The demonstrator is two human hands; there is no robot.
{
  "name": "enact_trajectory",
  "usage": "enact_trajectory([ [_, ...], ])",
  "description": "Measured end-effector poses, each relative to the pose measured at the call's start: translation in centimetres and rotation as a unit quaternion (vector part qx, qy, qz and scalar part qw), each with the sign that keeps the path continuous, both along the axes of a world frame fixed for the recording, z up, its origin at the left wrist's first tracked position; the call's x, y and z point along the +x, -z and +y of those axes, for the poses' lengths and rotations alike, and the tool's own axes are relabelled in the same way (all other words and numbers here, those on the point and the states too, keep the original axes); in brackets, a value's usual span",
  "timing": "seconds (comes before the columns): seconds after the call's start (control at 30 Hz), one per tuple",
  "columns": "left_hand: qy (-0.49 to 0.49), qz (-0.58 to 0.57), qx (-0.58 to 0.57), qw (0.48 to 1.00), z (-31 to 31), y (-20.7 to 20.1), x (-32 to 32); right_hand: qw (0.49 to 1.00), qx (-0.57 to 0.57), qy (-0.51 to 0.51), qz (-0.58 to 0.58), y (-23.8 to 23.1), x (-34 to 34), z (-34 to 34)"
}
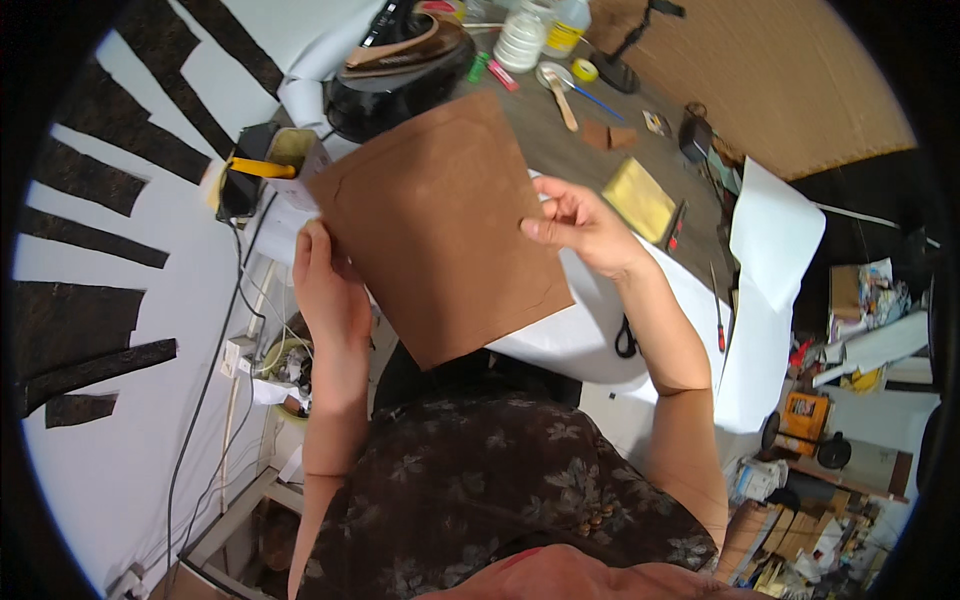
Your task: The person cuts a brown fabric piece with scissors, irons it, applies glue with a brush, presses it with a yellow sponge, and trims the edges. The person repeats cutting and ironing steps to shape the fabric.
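Observation:
I hold up a flat, four-sided brown sheet (pixel 450 220), tilted in front of my body and above the near edge of the table. Faint lines run near its top and bottom edges; whether it is leather or card I cannot tell. At its left edge, my left hand (pixel 333 285) is closed on it, with part of the fingers behind the sheet. My right hand (pixel 582 228) pinches the opposite edge, thumb on the front face. Right of that hand lies a yellow block (pixel 640 198) with a red-and-black cutter (pixel 678 224) beside it.
A black appliance (pixel 400 85) stands behind the sheet, near clear bottles (pixel 522 38). A wooden-handled brush (pixel 560 98), yellow tape (pixel 585 70) and small brown pieces (pixel 608 135) lie on the dark tabletop (pixel 672 158). White paper (pixel 775 270) hangs over the right edge; cables (pixel 215 340) run at left.

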State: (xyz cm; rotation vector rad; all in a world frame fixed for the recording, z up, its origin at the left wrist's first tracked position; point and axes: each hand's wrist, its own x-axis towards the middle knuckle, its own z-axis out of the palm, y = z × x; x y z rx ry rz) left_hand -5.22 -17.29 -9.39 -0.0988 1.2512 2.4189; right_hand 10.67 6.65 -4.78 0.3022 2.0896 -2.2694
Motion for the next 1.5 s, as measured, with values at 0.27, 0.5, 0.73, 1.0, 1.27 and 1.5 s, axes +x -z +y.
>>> enact_trajectory([
  [0.27,0.178,0.767,-0.205,0.582,0.5,-3.1,5.2,0.958,-0.253,0.134,-0.028,0.9,7.1,0.2],
  [0.5,0.308,0.755,-0.018,0.579,2.7,-6.6,7.3,0.928,-0.139,0.343,-0.03,3.5,11.4,-0.5],
  [0.73,0.284,0.703,-0.235,0.607,2.8,-10.0,6.9,0.678,0.573,0.455,-0.074,6.0,19.6,-1.5],
  [1.0,0.382,0.756,-0.31,0.432,6.2,-14.5,6.0,0.696,0.588,0.387,-0.144,8.8,23.4,-4.6],
  [1.27,0.501,0.727,-0.348,0.316,9.3,-14.6,6.6,0.735,0.561,0.34,-0.171,8.3,23.0,-4.0],
  [1.5,0.566,0.715,-0.298,0.282,10.8,-12.2,6.1,0.819,0.411,0.339,-0.215,6.9,24.0,-2.5],
])
